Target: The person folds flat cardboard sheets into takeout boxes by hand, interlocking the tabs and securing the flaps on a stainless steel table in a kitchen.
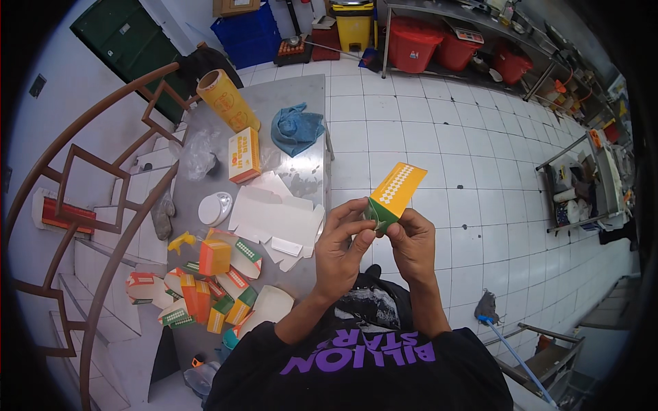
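Note:
Both my hands hold one flat yellow and green carton blank [393, 192] in front of my chest, above the white tiled floor. My left hand [340, 245] pinches its lower green end from the left. My right hand [412, 241] grips the same end from the right. The yellow part with a white dotted patch sticks up and to the right. On the steel table [301, 96] to my left lie white unfolded blanks [274, 216] and a heap of folded orange, yellow and green cartons [212, 281].
The table also bears a yellow roll [227, 100], an orange box [244, 155], a blue cloth [296, 128], a white round lid [214, 208] and crumpled plastic. A brown stair railing [103, 205] curves at left. Red and yellow bins stand far back. A mop [488, 309] lies at right.

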Available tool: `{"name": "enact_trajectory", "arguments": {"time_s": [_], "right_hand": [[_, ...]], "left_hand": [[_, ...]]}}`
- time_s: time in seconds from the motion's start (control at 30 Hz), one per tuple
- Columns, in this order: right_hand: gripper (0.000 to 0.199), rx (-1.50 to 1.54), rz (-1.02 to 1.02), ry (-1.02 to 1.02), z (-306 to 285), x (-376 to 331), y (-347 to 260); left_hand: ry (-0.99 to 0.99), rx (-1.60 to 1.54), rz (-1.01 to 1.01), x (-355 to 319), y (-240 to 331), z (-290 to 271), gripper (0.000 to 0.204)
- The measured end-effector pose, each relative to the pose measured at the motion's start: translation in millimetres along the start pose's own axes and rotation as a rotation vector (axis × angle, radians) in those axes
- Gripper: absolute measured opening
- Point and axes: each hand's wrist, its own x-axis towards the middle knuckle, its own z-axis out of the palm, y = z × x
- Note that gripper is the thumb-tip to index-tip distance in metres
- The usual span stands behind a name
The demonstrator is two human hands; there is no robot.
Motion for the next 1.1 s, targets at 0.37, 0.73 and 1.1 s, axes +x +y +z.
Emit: {"name": "enact_trajectory", "arguments": {"time_s": [0.37, 0.73, 1.1], "right_hand": [[0.03, -0.031, -0.036, 0.051, -2, -3, 0], [0.043, -0.009, 0.075, 0.089, 7, -1, 1], [0.029, -1.264, -0.307, -0.14, 8, -20, 30]], "left_hand": [[0.051, 0.125, 0.142, 2, -7, 7, 0.015], [0.039, 0.052, 0.06, 5, -15, -5, 0.036], [0.462, -0.291, -0.147, 22, -42, -45, 0.037]]}}
